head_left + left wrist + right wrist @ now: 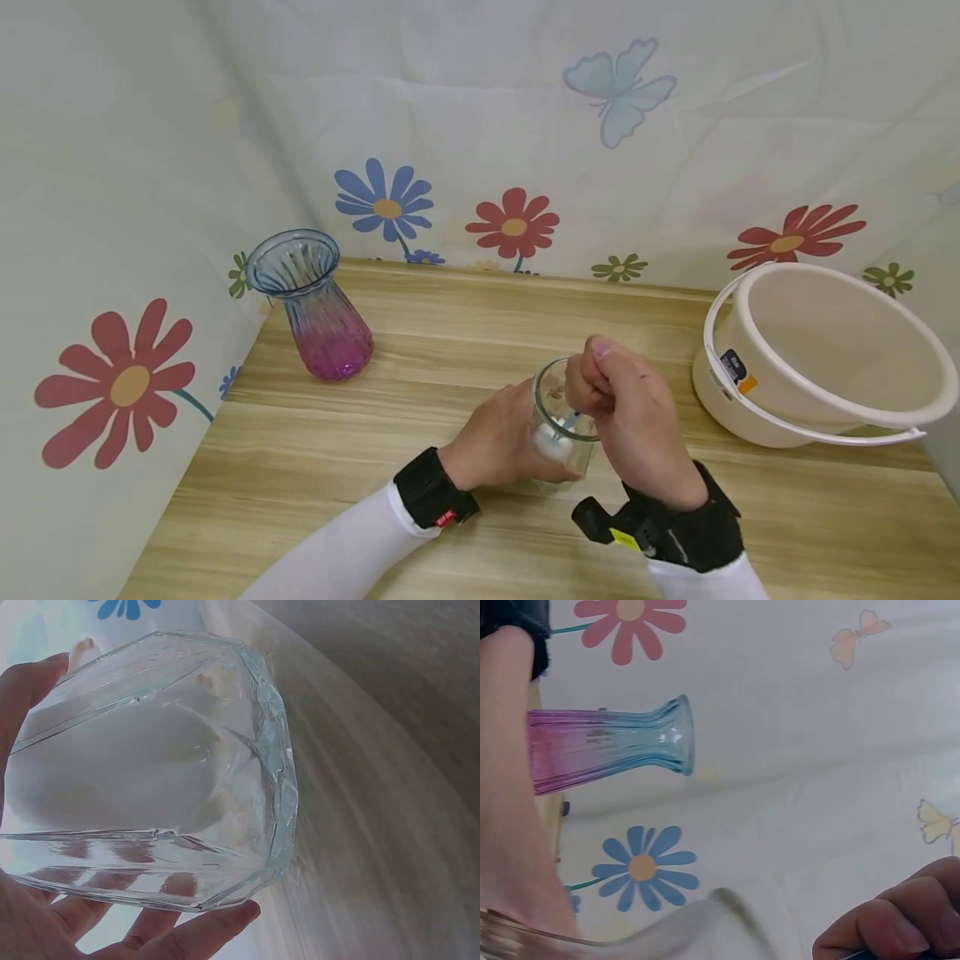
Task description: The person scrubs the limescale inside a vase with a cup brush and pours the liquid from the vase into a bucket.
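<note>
My left hand grips a clear glass cup from the left side, fingers behind it and thumb across the near side. In the left wrist view the faceted glass lies sideways across the picture, its thick base to the right. My right hand is curled over the rim, holding the blue handle of a cup brush. The brush's white sponge head is inside the glass and fills much of it in the left wrist view. In the right wrist view, the right fingers are curled around the handle, mostly cut off below.
A ribbed vase, blue at the top and pink at the base, stands at the back left of the wooden table. At the right is a cream bucket with its handle lowered. Flower-patterned curtains enclose the table's back and sides.
</note>
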### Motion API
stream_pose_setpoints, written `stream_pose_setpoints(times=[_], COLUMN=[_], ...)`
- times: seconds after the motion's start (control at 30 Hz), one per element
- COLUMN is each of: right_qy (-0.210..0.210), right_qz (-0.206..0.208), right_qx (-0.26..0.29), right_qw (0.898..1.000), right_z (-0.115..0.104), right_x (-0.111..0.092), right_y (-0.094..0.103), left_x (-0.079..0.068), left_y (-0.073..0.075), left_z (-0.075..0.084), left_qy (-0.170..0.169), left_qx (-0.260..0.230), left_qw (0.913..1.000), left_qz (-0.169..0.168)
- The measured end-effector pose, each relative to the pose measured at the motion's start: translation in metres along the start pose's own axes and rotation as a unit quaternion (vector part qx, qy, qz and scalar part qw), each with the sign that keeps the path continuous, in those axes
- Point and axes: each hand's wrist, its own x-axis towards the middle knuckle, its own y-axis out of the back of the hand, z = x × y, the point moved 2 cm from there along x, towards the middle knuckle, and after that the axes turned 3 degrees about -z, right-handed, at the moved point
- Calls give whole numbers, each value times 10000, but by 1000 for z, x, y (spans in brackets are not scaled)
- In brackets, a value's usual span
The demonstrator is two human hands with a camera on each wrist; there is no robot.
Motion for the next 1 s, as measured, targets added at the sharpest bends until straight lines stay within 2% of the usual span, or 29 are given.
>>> stream_pose_setpoints(times=[0.07,0.37,0.6,0.73,1.0], right_qy=[43,724,981,842,-57], right_qz=[23,-106,-282,-294,-290], right_qx=[-8,393,483,377,-186], right_qw=[10000,9965,9936,9953,9994], right_z=[-7,-40,-46,-41,-13], right_x=[1,8,8,8,2], right_y=[1,7,8,6,4], left_x=[-1,-4,-5,-5,-2], left_y=[0,-2,-2,-1,0], left_z=[0,0,0,0,-1], left_qy=[17,61,145,151,9], left_qx=[15,231,177,200,-62], left_qw=[10000,9996,9997,9996,10000], left_qz=[7,146,121,121,18])
